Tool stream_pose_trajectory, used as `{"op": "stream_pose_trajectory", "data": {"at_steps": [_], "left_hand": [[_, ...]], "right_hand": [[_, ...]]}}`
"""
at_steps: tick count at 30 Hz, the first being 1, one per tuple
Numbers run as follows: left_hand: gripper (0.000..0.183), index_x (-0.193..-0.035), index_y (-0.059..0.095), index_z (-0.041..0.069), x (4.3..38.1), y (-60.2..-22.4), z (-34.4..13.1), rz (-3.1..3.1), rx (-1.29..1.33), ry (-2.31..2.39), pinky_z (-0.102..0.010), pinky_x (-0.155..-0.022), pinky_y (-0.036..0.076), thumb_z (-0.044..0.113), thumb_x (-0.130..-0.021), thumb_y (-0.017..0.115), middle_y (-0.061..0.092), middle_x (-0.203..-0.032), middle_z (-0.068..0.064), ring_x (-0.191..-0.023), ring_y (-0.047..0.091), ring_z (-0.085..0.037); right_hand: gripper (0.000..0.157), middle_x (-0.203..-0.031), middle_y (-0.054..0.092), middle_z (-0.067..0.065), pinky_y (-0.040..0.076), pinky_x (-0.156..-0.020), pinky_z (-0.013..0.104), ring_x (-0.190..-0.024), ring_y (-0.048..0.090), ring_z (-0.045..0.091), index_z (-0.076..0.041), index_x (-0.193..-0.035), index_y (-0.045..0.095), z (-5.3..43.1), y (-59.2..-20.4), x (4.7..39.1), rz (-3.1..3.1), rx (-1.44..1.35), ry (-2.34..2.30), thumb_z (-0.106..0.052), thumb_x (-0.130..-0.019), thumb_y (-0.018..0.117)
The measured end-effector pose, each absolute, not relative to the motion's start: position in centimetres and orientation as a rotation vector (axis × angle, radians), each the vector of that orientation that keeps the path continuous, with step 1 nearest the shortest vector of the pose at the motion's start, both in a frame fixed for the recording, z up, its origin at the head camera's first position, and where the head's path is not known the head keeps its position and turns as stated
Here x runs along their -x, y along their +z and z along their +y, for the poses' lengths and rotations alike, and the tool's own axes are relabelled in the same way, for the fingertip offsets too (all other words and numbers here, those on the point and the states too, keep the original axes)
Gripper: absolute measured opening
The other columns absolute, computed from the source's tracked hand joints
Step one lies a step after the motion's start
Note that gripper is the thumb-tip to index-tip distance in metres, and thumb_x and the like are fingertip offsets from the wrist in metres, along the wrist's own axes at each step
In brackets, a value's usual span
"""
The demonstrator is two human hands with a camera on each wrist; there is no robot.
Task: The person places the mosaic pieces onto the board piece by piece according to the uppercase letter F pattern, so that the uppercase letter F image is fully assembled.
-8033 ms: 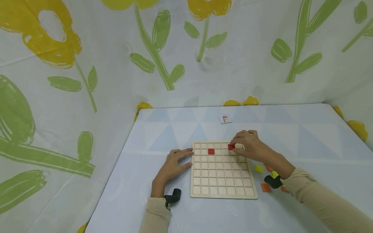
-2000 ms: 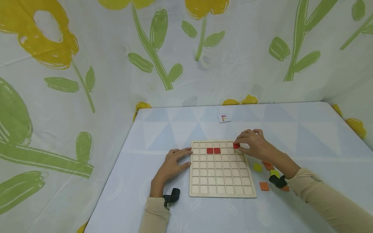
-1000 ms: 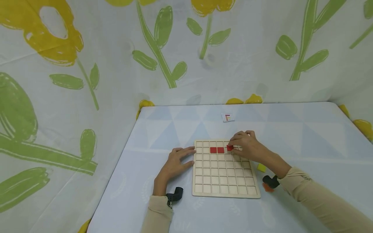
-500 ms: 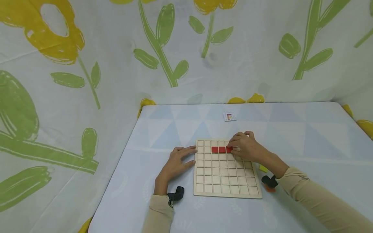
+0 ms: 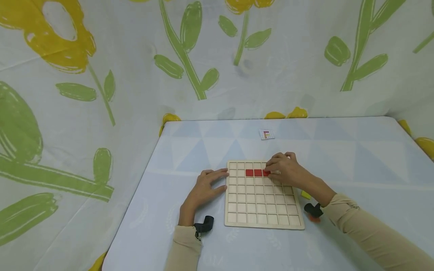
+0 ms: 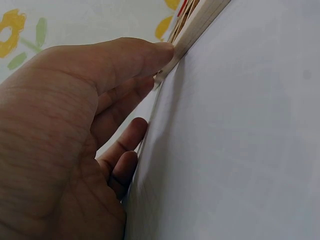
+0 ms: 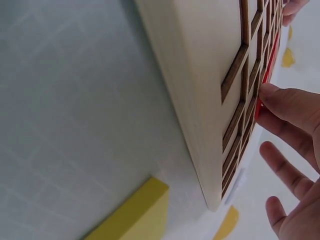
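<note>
A square wooden grid board (image 5: 251, 208) lies on the table between the hands. Two red square tiles (image 5: 253, 172) fill neighbouring cells in its second row from the far side. Directly right of them, in line with that row, the right hand (image 5: 288, 170) pinches a third red tile (image 7: 258, 107) between thumb and index finger; its other fingers stay off the board in the right wrist view. The left hand (image 5: 203, 190) rests its thumb and fingertips against the board's left edge, fingers extended and spread.
A small card (image 5: 266, 134) printed with a coloured grid pattern lies beyond the board. Right of the board, partly hidden under the right forearm, are a yellow tile (image 5: 306, 194) and an orange tile (image 5: 314, 218). A flower-printed cloth (image 5: 291, 71) hangs behind the table.
A second red tile has been set beside the first. The right hand has then brought a third from the board's upper right corner leftward and down beside them. The left hand stays at the edge.
</note>
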State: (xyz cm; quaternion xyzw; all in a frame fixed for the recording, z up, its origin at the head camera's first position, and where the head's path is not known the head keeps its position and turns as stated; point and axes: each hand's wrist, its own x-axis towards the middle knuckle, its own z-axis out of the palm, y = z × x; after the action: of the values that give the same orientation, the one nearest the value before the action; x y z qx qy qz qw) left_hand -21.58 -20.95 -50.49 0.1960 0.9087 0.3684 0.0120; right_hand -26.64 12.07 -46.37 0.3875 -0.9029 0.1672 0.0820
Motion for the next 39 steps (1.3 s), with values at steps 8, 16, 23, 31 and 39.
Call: {"op": "stream_pose_trajectory", "data": {"at_steps": [8, 16, 23, 31, 39], "left_hand": [[0.045, -0.138, 0.063, 0.022, 21.6, -50.5, -20.4, 2.835, -0.593, 1.129, -0.054, -0.107, 0.031, 0.030, -0.094, 0.070, 0.049, -0.149, 0.013, -0.134, 0.038, -0.029], [0.045, -0.137, 0.063, 0.024, 21.5, -50.4, -20.5, 2.826, -0.574, 1.163, -0.056, -0.106, 0.031, 0.031, -0.094, 0.070, 0.049, -0.149, 0.014, -0.133, 0.038, -0.029], [0.045, -0.138, 0.063, 0.025, 21.6, -50.7, -20.4, 2.820, -0.551, 1.140, -0.053, -0.107, 0.031, 0.031, -0.094, 0.070, 0.048, -0.149, 0.016, -0.134, 0.037, -0.027], [0.044, -0.137, 0.064, 0.024, 21.4, -50.4, -20.5, 2.825, -0.547, 1.141, -0.055, -0.107, 0.030, 0.030, -0.094, 0.071, 0.049, -0.149, 0.015, -0.134, 0.037, -0.028], [0.044, -0.137, 0.063, 0.026, 21.2, -50.6, -20.3, 2.834, -0.515, 1.144, -0.055, -0.107, 0.030, 0.030, -0.094, 0.070, 0.048, -0.148, 0.019, -0.135, 0.037, -0.026]], "right_hand": [[0.021, -0.108, 0.072, 0.005, 0.030, -0.090, 0.061, -0.109, 0.058, 0.030, -0.010, -0.102, 0.078, 13.6, -45.5, 26.1, -2.694, -1.129, 0.568, -0.008, -0.081, 0.083], [0.023, -0.109, 0.071, 0.009, 0.028, -0.095, 0.063, -0.110, 0.056, 0.033, -0.007, -0.104, 0.077, 15.9, -44.4, 25.2, -2.709, -1.035, 0.555, -0.008, -0.082, 0.082], [0.024, -0.108, 0.070, 0.009, 0.029, -0.094, 0.064, -0.110, 0.056, 0.034, -0.006, -0.104, 0.076, 17.9, -44.2, 23.8, -2.718, -0.969, 0.558, -0.006, -0.080, 0.083], [0.025, -0.107, 0.069, 0.009, 0.029, -0.092, 0.065, -0.109, 0.056, 0.034, -0.009, -0.103, 0.075, 20.1, -44.0, 22.5, -2.719, -0.904, 0.539, -0.008, -0.080, 0.084], [0.022, -0.108, 0.068, 0.006, 0.028, -0.092, 0.063, -0.111, 0.056, 0.032, -0.011, -0.104, 0.075, 22.5, -44.6, 21.3, -2.794, -0.792, 0.538, -0.013, -0.083, 0.082]]}}
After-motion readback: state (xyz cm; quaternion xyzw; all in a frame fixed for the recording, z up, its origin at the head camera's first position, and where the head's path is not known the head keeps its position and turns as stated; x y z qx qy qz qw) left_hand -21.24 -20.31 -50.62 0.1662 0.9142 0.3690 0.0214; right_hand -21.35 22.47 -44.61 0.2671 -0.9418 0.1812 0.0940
